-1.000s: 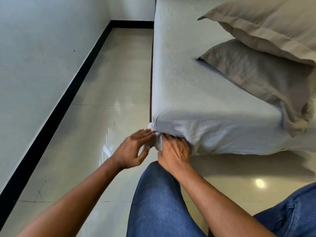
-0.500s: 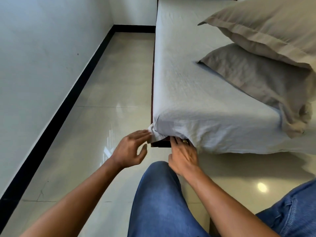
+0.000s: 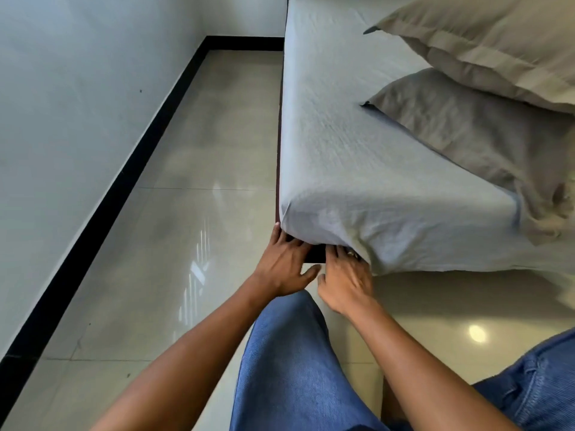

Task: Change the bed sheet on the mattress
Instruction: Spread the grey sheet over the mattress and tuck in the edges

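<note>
While kneeling at the bed's near left corner, working the bed sheet [image 3: 357,169] in under the mattress, already covered and hidden by it. Pushing with the left hand [image 3: 284,262], flat and unclenched, with fingertips slid beneath the very corner, likely to lift it a little and make room for cloth. Reaching with the right hand [image 3: 345,275] just beside, along the near edge, flat too and seemingly gripping nothing, though with fingertips hidden behind the hanging hem. Placed close together, probably to fold the corner neatly over the dark bed frame [image 3: 314,254]. Judged nearly done here: drawn smooth across the top, loose only along the near edge. Left stacked toward the right edge, two pillows [image 3: 466,135], clear of the tuck. Next, probably, to feed the drooping hem under, taking care not to pull the corner free.
</note>
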The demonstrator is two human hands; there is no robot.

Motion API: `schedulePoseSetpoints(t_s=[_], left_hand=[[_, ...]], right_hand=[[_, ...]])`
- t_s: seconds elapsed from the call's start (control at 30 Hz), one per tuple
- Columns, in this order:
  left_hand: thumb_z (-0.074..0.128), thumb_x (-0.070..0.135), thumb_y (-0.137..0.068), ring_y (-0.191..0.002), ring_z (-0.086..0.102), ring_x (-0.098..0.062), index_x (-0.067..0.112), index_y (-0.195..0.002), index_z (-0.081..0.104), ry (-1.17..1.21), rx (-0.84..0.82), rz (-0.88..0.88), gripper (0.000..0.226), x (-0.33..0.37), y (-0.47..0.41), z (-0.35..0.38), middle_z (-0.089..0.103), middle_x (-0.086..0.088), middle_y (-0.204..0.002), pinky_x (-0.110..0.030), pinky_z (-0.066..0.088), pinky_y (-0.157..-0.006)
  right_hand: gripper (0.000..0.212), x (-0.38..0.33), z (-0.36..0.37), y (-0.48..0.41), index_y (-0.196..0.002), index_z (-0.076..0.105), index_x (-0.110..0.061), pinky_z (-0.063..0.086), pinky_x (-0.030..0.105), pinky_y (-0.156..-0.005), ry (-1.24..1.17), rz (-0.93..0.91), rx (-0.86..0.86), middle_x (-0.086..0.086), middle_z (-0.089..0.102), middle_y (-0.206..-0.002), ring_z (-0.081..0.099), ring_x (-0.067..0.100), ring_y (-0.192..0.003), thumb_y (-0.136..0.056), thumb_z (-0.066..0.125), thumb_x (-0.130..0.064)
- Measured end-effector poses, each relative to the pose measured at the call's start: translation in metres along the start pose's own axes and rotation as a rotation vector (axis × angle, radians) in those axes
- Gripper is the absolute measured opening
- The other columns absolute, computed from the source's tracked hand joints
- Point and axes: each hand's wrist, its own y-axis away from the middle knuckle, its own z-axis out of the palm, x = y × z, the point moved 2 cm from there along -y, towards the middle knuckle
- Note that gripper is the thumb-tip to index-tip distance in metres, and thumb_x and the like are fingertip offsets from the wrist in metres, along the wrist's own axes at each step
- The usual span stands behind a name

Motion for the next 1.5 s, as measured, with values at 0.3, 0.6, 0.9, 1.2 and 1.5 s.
schedulePoseSetpoints(t_s=[0.3,0.6,0.9,1.2,1.5], left_hand=[[0.049,0.027,-0.098,-0.147,0.037,-0.026,0.002,-0.149,0.044,0.207,0.228,0.167,0.057,0.018,0.028,0.012,0.046,-0.015,-0.153,-0.043,0.026,-0.122],[0.058,0.02,-0.077,-0.124,0.053,-0.032,0.011,-0.143,0.05,0.022,0.088,0.026,0.066,0.03,0.001,0.015,0.062,-0.01,-0.132,-0.043,0.034,-0.116],[0.041,0.014,-0.083,-0.13,0.056,-0.03,-0.002,-0.142,0.051,0.187,0.213,0.252,0.061,0.05,0.008,0.002,0.06,-0.019,-0.138,-0.035,0.042,-0.113],[0.057,0.038,-0.087,-0.147,0.033,-0.025,0.017,-0.16,0.015,-0.023,-0.029,0.16,0.087,0.069,-0.017,0.021,0.033,-0.008,-0.162,-0.038,0.022,-0.123],[0.052,0.017,-0.084,-0.129,0.056,-0.032,-0.004,-0.142,0.049,0.039,0.138,0.074,0.062,0.068,0.006,0.005,0.06,-0.021,-0.137,-0.039,0.037,-0.117]], right_hand=[[0.079,0.001,0.004,-0.009,-0.152,0.032,-0.015,0.033,0.042,-0.116,0.024,0.03,-0.055,0.007,0.041,-0.155,0.043,0.028,-0.141,-0.085,0.065,-0.039],[0.041,0.035,-0.034,0.029,-0.122,0.061,-0.01,0.051,0.034,-0.086,-0.08,0.052,0.184,0.012,0.067,-0.121,0.066,0.03,-0.104,-0.083,0.057,-0.02],[0.068,0.043,-0.01,-0.015,-0.141,0.047,-0.019,0.03,0.041,-0.118,0.018,0.038,-0.044,0.004,0.054,-0.144,0.048,0.025,-0.135,-0.081,0.062,-0.048],[0.043,0.064,-0.032,0.033,-0.128,0.06,-0.011,0.053,0.038,-0.098,-0.118,-0.011,0.159,0.01,0.065,-0.129,0.062,0.026,-0.117,-0.086,0.056,-0.022],[0.053,0.079,-0.016,-0.013,-0.13,0.057,-0.021,0.04,0.041,-0.108,-0.01,0.121,-0.027,0.008,0.062,-0.134,0.054,0.03,-0.128,-0.082,0.063,-0.044]])
